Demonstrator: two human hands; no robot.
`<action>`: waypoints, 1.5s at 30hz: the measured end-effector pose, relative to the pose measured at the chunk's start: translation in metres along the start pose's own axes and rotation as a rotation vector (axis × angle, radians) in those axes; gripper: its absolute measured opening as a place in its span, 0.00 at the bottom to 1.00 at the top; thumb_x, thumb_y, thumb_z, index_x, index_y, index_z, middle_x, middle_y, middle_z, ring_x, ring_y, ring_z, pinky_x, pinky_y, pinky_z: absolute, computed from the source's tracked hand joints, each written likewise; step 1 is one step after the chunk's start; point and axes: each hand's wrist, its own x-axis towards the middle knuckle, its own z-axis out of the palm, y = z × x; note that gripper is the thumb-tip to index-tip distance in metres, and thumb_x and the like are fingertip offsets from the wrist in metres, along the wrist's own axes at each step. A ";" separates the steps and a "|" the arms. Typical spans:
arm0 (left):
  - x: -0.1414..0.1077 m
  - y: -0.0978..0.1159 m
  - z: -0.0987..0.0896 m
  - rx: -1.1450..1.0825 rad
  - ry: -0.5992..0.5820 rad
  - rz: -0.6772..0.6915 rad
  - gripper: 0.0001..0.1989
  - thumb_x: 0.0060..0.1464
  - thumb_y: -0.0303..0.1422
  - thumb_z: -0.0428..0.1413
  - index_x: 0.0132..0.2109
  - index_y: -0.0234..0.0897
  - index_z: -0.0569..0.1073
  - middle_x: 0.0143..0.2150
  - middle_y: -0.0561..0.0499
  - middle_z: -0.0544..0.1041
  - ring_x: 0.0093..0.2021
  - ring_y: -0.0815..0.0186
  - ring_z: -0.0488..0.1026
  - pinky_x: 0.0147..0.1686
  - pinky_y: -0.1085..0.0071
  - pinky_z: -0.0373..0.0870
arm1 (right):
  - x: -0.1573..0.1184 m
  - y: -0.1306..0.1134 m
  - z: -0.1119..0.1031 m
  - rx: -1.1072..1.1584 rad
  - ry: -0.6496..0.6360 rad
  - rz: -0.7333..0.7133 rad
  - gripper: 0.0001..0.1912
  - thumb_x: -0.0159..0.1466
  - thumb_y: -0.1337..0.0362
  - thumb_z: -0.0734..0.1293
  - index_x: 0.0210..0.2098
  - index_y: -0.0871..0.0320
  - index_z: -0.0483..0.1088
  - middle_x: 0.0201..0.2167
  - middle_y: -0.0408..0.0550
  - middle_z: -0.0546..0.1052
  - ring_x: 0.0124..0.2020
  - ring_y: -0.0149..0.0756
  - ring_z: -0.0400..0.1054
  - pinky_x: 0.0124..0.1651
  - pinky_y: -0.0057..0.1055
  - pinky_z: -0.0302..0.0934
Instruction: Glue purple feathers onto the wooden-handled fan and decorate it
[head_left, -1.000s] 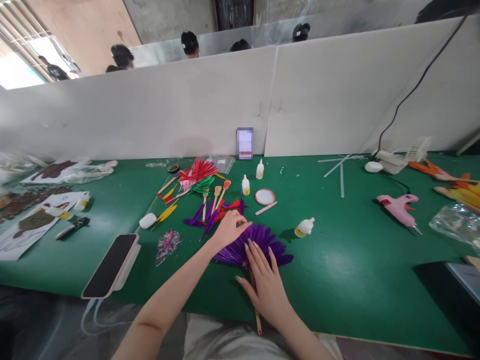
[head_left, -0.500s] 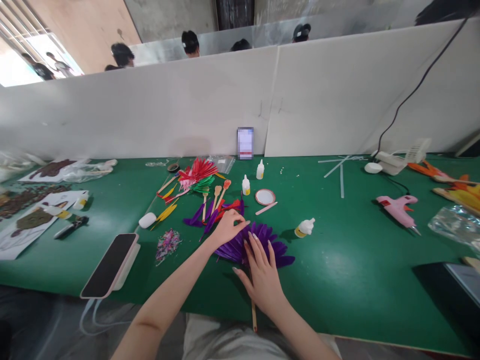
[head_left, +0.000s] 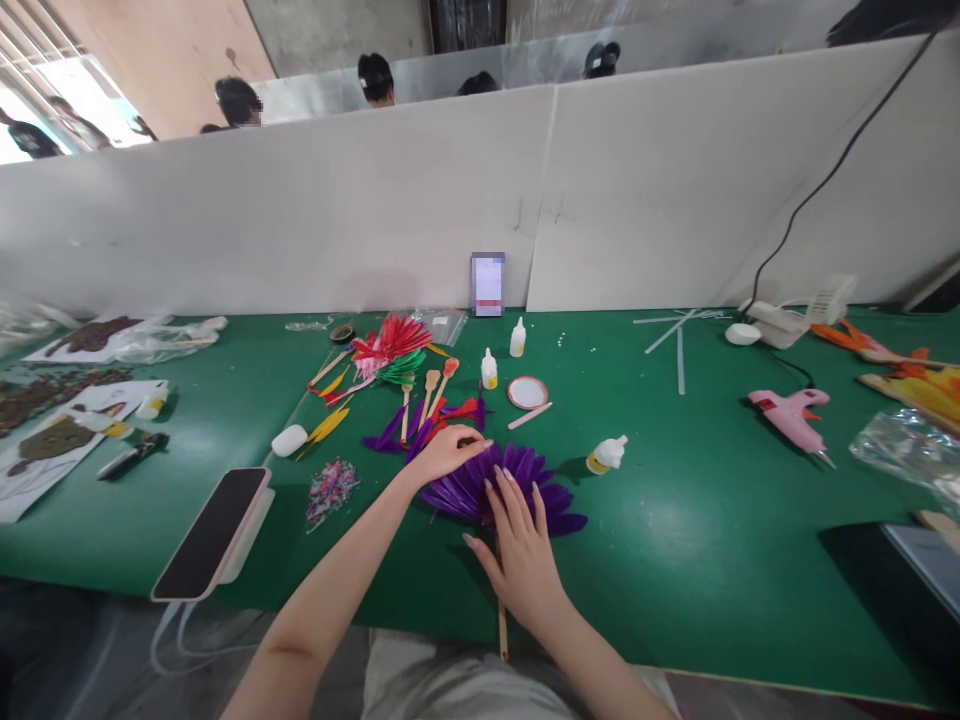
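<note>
A fan of purple feathers (head_left: 561, 490) lies on the green table, its thin wooden stick handle (head_left: 503, 630) pointing towards me. Flat over the middle of the fan rests my right hand (head_left: 521, 555), fingers stretched out and slightly apart, thumb to the left. My left hand (head_left: 450, 453) is at the fan's upper left edge, thumb and fingertips pinched together on a purple feather; the exact grip is partly hidden. Just beyond that hand are loose purple feathers (head_left: 386, 438) and small wooden sticks (head_left: 430, 388). A white glue bottle (head_left: 607, 455) stands tilted-looking to the right of the fan.
Two more glue bottles (head_left: 489, 368) stand behind a round white dish (head_left: 528, 392). A pink glue gun (head_left: 791, 420) lies right. At left are a phone (head_left: 214, 535), colourful confetti (head_left: 331, 490) and a red feather bundle (head_left: 394, 340). A white partition (head_left: 300, 220) borders the table.
The left hand has shifted slightly left along the fan's upper edge, still pinched. The right hand stays on the feathers. The whole view has moved a little.
</note>
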 end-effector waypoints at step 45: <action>0.010 0.004 0.018 0.060 0.067 -0.044 0.16 0.55 0.42 0.46 0.28 0.36 0.67 0.22 0.55 0.67 0.25 0.70 0.64 0.28 0.74 0.60 | 0.001 0.000 0.000 0.045 -0.010 -0.027 0.29 0.65 0.53 0.54 0.61 0.61 0.50 0.62 0.52 0.54 0.63 0.41 0.45 0.62 0.46 0.37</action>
